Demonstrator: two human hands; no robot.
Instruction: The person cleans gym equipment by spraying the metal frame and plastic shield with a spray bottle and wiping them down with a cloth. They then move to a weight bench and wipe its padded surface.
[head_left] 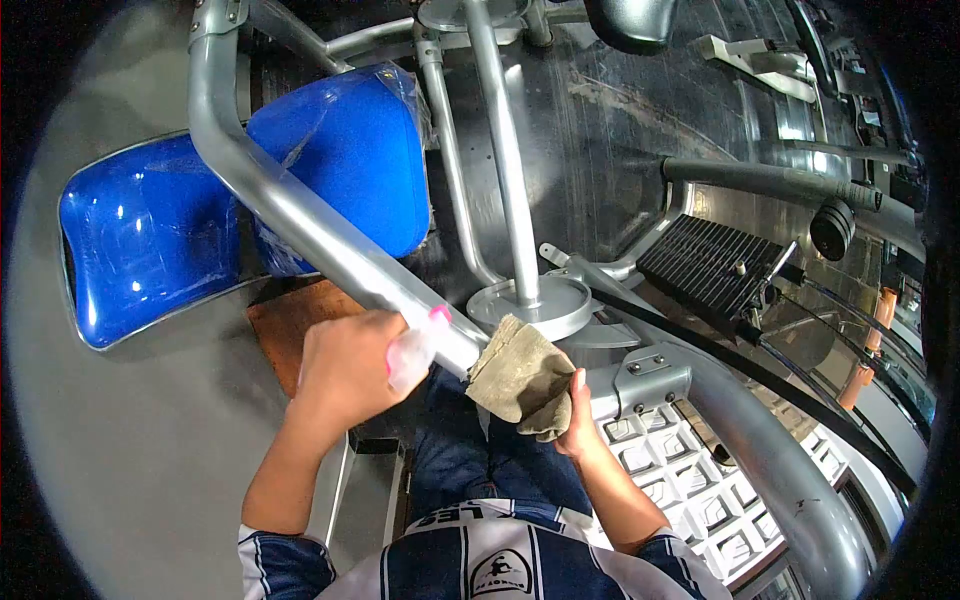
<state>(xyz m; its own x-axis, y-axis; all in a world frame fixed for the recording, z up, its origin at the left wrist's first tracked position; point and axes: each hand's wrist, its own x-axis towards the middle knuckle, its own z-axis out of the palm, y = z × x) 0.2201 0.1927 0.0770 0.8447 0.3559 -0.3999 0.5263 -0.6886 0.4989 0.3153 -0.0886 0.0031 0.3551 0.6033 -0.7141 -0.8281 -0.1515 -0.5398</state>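
Shirt lettering (470, 515) is unreadable; left hand (345, 368) grips a spray bottle (412, 356), right hand (577, 420) holds a cloth (520, 375) against the silver tube (300, 222).

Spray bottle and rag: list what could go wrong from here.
1. The bottle in the left hand sits right against the tube; spray may drift onto the blue seat or the jeans below.
2. The rag is held only at one end by the right hand and could slip.
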